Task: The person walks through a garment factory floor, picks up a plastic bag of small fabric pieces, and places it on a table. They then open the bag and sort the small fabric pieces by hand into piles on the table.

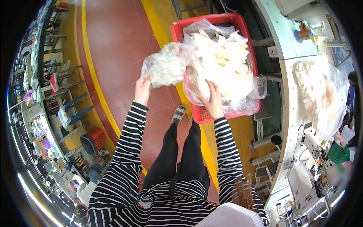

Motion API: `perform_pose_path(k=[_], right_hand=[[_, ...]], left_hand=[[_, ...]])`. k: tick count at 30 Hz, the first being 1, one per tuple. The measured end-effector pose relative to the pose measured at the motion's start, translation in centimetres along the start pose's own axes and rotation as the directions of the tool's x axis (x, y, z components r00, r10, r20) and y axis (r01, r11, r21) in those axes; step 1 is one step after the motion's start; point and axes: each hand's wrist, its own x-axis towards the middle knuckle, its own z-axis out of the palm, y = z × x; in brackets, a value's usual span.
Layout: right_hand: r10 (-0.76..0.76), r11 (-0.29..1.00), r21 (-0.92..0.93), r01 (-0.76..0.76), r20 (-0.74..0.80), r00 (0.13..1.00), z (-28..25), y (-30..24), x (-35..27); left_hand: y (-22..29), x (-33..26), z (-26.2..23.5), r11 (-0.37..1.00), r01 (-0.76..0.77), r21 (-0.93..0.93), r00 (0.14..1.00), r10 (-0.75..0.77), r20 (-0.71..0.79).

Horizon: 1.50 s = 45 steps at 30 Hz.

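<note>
The left hand [143, 90], toward ten o'clock from the middle of the view, is closed on the near edge of a bunched, crinkled, clear plastic bag [162, 68], some fingers hidden behind it. The right hand [212, 100], toward two o'clock, has thumb and forefinger spread part open over the near side of a heap of flat, cream-white pieces [219, 53]; I cannot tell whether it grips anything. The heap lies in a loose, clear plastic liner [193, 83] (whether this joins the bunched bag, I cannot tell) inside a rectangular red plastic basket [202, 115] at one o'clock. Black-and-white striped sleeves [128, 132] run back toward six.

Near the centre, a foot in a pale sandal [180, 112] stands on the red tiled floor [117, 38]. At three o'clock, a long white-edged worktable [285, 98] carries another clear bag of cream pieces [319, 94]; a brown thread cone [303, 34] stands near two. Toward nine, a smaller red basket [99, 137] sits beside the opposite workbenches.
</note>
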Motion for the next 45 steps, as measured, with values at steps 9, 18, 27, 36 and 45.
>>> perform_pose_path(k=[9, 18, 27, 36, 45], right_hand=[[0.107, 0.231, 0.937, -0.261, 0.242, 0.964, -1.0, -17.7, 3.5], [0.302, 0.078, 0.974, 0.213, -0.227, 0.926, -1.2, -30.3, 7.5], [-0.039, -0.019, 0.994, 0.105, -0.105, 0.994, 5.7, -44.7, 6.0], [-0.314, -0.278, 0.952, 0.128, -0.216, 0.925, 1.0, -39.8, 6.6], [0.378, -0.125, 0.96, 0.251, -0.188, 0.906, 1.5, -34.2, 3.8]], left_hand=[[8.5, -4.8, -7.1, 0.992, -0.105, -0.062, 0.993, 0.108, 0.041], [19.6, 0.9, -29.7, 0.877, -0.394, 0.275, 0.898, 0.431, -0.088], [29.7, 2.4, -33.9, 0.549, -0.743, 0.384, 0.665, 0.675, 0.32], [24.2, 8.7, -29.3, 0.796, -0.525, 0.3, 0.838, 0.423, 0.345], [29.4, 7.2, -28.0, 0.383, -0.65, 0.657, 0.511, 0.859, 0.005]])
